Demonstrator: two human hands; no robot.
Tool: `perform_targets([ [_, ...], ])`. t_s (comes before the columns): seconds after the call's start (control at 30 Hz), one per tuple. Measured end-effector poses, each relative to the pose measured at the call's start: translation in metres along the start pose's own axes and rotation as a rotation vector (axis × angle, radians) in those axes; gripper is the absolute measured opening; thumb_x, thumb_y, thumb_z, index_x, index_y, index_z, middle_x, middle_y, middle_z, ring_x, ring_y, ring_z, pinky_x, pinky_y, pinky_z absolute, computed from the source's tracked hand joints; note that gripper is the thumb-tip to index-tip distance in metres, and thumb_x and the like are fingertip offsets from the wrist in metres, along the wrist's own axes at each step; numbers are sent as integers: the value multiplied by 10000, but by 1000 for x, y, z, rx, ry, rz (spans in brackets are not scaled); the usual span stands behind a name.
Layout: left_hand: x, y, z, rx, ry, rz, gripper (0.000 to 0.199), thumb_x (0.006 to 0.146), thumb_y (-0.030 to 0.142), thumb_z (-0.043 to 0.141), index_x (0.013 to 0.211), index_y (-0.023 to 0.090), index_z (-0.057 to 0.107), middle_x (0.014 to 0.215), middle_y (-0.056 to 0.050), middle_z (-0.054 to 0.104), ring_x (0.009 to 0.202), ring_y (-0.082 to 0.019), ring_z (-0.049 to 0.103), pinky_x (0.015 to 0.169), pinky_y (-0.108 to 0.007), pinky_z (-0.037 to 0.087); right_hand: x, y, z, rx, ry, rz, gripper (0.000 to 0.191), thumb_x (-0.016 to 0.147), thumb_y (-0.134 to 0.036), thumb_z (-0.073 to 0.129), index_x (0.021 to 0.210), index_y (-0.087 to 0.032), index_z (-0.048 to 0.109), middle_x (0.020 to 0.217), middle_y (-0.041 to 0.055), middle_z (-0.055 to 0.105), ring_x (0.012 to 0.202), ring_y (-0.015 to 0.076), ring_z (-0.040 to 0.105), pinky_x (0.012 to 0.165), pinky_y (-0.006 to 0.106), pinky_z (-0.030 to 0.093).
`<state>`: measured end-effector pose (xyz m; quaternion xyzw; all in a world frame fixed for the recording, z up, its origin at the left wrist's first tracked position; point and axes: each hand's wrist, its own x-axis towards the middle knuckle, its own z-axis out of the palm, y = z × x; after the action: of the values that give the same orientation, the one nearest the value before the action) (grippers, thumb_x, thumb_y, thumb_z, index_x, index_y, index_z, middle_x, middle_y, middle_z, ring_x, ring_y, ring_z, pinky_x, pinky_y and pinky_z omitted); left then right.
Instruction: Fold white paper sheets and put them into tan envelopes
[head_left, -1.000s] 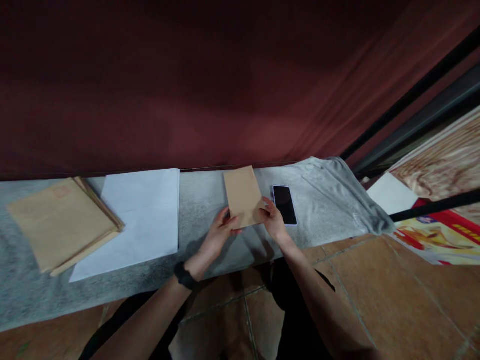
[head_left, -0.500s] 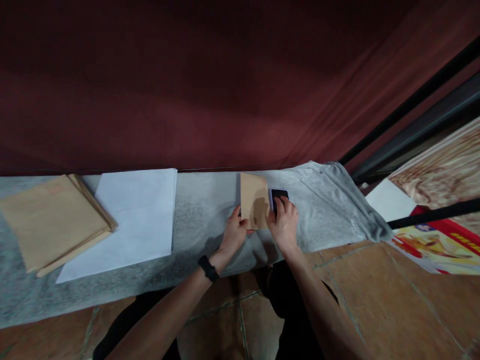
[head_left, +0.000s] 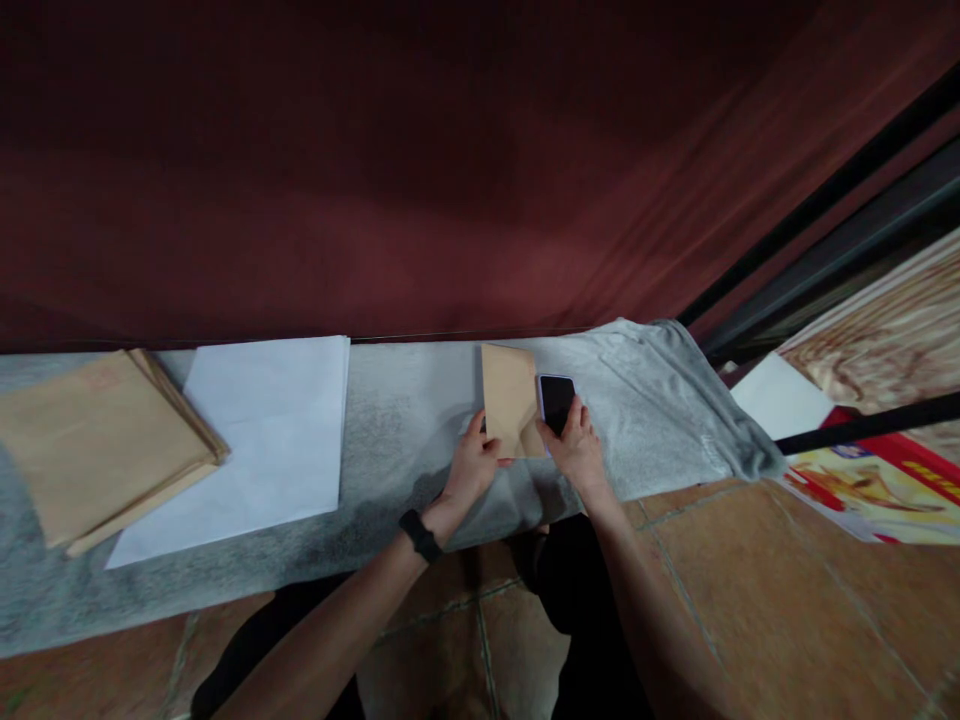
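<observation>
Brown paper: a small envelope [head_left: 508, 400] at mid-counter [head_left: 401, 400], over grey cloth, long side pointing away from the person. Left hand [head_left: 474, 465]: grip closed on the envelope's lower left corner, thumb on top, fingers partly hidden beneath. Right hand [head_left: 579, 452]: grip about as wide as the phone [head_left: 556, 398], thumb at its left edge, fingers at its right; whether the phone is lifted, I cannot tell. Phone is just beside the envelope's right edge, screen dark, lower end covered by the hand.

Surroundings: white paper sheets [head_left: 277, 430] lie left of the hands, well apart; a pile of larger brown envelopes [head_left: 105, 440] overlaps their left part. Black band [head_left: 420, 536] on left wrist. Dark red wall covering [head_left: 450, 200] behind the counter. At right, a dark bar [head_left: 870, 425] crosses in front of a red-and-yellow printed panel [head_left: 877, 480].

Markings: reddish print near a corner of the top large envelope, illegible from here. Yellow lettering on the panel, likewise unreadable.
</observation>
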<state>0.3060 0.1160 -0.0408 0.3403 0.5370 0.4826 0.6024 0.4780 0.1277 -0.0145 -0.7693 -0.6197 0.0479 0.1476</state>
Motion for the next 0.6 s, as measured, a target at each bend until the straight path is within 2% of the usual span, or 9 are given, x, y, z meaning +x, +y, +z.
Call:
perform_targets([
  [0.13,-1,0,3,-39,-17,-18,766,796,121,682,1518,226,451,1052,-62,756,777,-181,730,596,-280,643,4,-3,-7,-50,-36,13,866,938,-454,634,1633,-122,237,1356,249,616,1153,364,651,945,451,478],
  [0.27,-4,3,4,-68,1,-31,762,805,88,657,1526,214,447,1083,-79,760,826,-188,736,605,-273,646,10,-4,-15,-45,-25,34,937,904,-456,669,1648,-126,207,1243,221,658,1103,373,657,913,449,477],
  [0.43,-8,4,12,-113,-31,-54,740,809,93,660,1511,234,474,1104,-67,757,872,-190,739,632,-259,646,18,7,-23,-34,-26,69,1003,883,-435,701,1661,-131,146,1284,219,647,1148,392,635,923,457,471],
  [0.6,-12,-5,21,-124,-44,-48,731,839,121,649,1533,224,445,1129,-79,737,878,-190,720,686,-300,661,23,20,-24,-15,-38,60,996,892,-409,688,1672,-180,113,1337,199,624,1190,369,626,948,440,467],
])
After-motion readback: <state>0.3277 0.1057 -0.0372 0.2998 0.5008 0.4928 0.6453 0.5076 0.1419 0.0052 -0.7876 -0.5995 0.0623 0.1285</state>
